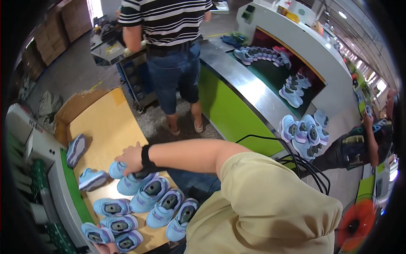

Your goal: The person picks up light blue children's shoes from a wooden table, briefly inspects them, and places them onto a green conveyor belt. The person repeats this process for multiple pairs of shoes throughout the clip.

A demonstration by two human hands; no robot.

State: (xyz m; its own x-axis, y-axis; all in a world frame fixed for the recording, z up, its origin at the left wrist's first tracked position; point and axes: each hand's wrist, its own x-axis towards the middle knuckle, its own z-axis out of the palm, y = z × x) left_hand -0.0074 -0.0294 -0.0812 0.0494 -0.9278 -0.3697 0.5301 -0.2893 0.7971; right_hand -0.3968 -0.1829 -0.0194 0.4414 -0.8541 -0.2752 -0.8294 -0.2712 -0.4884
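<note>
My right arm, with a black band at the wrist, reaches across to the left over a wooden board. My right hand has its fingers spread at a light-blue shoe, touching its upper edge. Just below is another light-blue shoe, partly behind the wrist. At the lower left, my left hand is mostly hidden under a light-blue sneaker, its fingers closed around the sole. Several matching shoes with dark inserts, including one sneaker, stand in rows between my hands and my body.
Two shoes, one tipped sneaker among them, lie farther left. A machine with green rollers borders the board. Ahead, a person stands beside a metal-topped conveyor carrying shoes. Black cables and an orange fan are at right.
</note>
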